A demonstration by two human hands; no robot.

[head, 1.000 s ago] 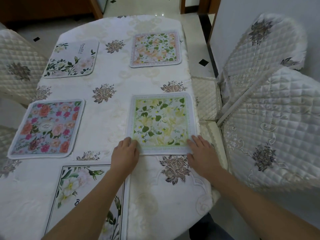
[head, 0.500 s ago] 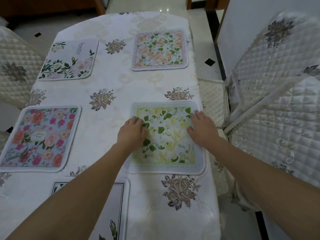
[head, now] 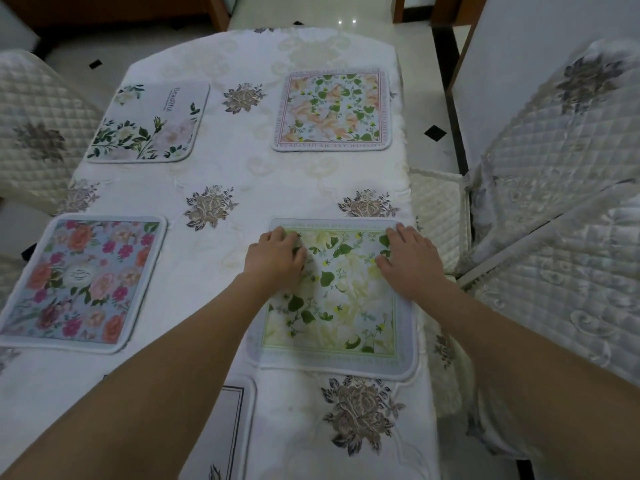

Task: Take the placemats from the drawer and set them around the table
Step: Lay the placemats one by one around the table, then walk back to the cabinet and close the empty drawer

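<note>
White embroidered tablecloth [head: 242, 174], tiled floor [head: 311, 12]; my left hand [head: 277, 259] and right hand [head: 410, 263] press flat, fingers straight, on green placemat [head: 332, 306], roughly square, edges parallel to table edge.

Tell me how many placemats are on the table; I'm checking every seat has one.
5. White "Beautiful" mat far left; peach mat far right; pink-flowered mat near left; yellow-green mat near right under both hands; black-bordered mat at the bottom edge, mostly hidden.
</note>
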